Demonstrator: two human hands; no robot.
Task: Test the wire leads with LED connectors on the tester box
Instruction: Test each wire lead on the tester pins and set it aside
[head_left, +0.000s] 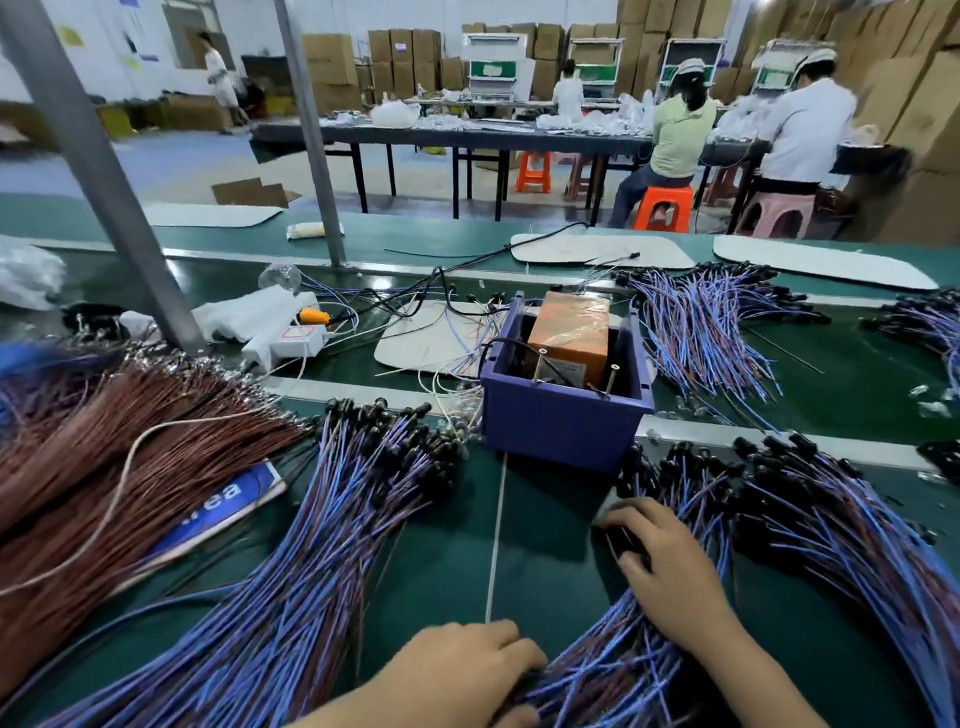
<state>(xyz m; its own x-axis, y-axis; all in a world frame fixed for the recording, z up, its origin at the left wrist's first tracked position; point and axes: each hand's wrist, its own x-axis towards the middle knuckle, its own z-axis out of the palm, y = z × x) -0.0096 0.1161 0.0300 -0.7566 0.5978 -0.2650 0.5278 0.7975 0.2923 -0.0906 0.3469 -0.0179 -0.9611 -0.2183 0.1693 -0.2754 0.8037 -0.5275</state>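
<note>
The tester box (563, 415) is a purple-blue bin holding an orange block, with metal pins standing at its near rim. Just below it lies a bundle of blue and purple wire leads with black LED connectors (670, 488). My right hand (662, 564) rests on this bundle, its fingers curled over the black connector ends. My left hand (462, 670) grips the lower wire ends of the same bundle. A second fan of blue leads (322, 551) lies to the left, and a third one (852, 525) to the right.
A pile of brown wires (114, 441) and a blue-and-white card (223, 506) lie at the left. A grey post (98, 171) rises from the green bench. More lead bundles (701, 317) lie behind the box. People sit at a far table (467, 137).
</note>
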